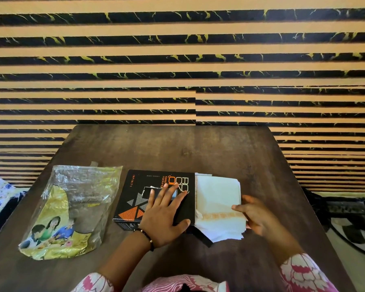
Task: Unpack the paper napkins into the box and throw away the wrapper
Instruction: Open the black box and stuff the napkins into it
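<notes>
- Resting flat, fingers spread, my left hand (pixel 163 216) presses the black box (pixel 139 194).
- At 3 o'clock, my right hand (pixel 254 216) pinches the napkins (pixel 217 199).
- Empty wrapper (pixel 72 209) lies at 9 o'clock; box opening hidden.

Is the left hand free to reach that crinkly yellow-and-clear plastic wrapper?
Probably yes. The left hand lies flat on the black box, the wrapper sits beside it, bare table between.

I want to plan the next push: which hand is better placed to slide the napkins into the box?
The right hand. It already grips the napkins at their outer edge, beside the box, while the left hand lies flat on it, steadying it.
</notes>
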